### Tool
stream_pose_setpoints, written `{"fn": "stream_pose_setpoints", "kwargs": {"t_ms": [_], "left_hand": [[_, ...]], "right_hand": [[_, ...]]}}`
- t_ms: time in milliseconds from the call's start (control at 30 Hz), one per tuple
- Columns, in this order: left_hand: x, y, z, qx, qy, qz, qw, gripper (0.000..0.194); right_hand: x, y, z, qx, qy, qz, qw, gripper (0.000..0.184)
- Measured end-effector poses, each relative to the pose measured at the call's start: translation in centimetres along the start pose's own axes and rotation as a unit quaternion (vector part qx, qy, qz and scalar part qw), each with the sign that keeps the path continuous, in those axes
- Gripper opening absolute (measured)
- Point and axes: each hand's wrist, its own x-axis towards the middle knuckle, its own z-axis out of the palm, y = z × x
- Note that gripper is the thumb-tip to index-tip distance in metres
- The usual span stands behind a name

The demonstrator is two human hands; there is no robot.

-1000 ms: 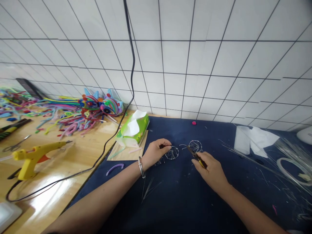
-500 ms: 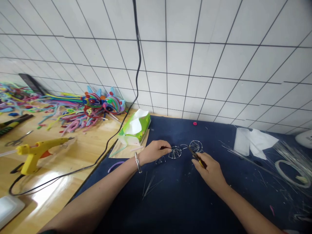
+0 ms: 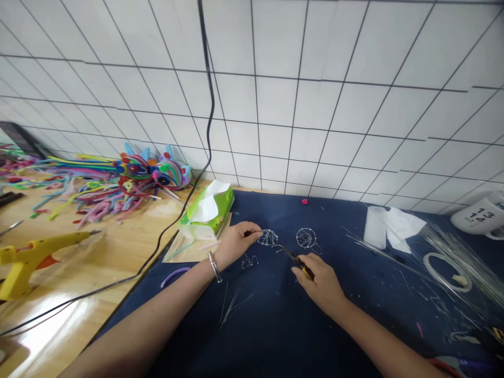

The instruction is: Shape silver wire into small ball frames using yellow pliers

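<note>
My left hand (image 3: 239, 242) pinches the left edge of a round wire frame with spokes (image 3: 269, 238), just above the dark blue mat (image 3: 283, 320). A curved wire end (image 3: 279, 248) reaches right from that frame. My right hand (image 3: 321, 274) grips pliers with dark jaws and yellow-and-black handles (image 3: 302, 264); their tips are close to the curved wire, and whether they touch it I cannot tell. Behind the pliers lies a second round wire frame (image 3: 306, 238). A small bent wire piece (image 3: 249, 261) rests below my left hand.
Loose wires (image 3: 232, 307) lie in front. A green tissue pack (image 3: 208, 210) stands back left, beside a black cable (image 3: 157, 249). The yellow glue gun (image 3: 35, 254) and pipe cleaners (image 3: 106, 194) are left. Rightward are a wire coil (image 3: 429, 268) and a mug (image 3: 478, 216).
The view has shifted right. My left hand has lifted the spoked wire frame away from the small bent piece, and the pliers have drawn away from the second round frame toward the curved wire.
</note>
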Motion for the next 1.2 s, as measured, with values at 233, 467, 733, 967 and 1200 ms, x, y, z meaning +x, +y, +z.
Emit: {"fn": "stream_pose_setpoints", "kwargs": {"t_ms": [233,467,733,967,1200], "left_hand": [[0.0,-0.4,0.4,-0.095,0.010,-0.012,0.995,0.016],[-0.2,-0.7,0.8,-0.128,0.037,0.028,0.991,0.014],[-0.5,0.2,0.5,-0.079,0.087,0.143,0.983,0.011],[-0.8,0.3,0.6,-0.041,0.111,0.207,0.971,0.011],[-1.2,0.4,0.5,0.022,0.138,0.287,0.948,0.016]], "right_hand": [[0.4,0.4,-0.4,0.049,0.015,0.039,0.998,0.023],[0.6,0.6,-0.8,0.103,0.034,0.075,0.991,0.026],[0.5,0.5,-1.1,0.106,0.050,0.071,0.991,0.025],[0.5,0.2,-1.4,0.115,0.062,0.066,0.989,0.024],[0.5,0.1,-1.4,0.125,0.072,0.059,0.988,0.024]]}}
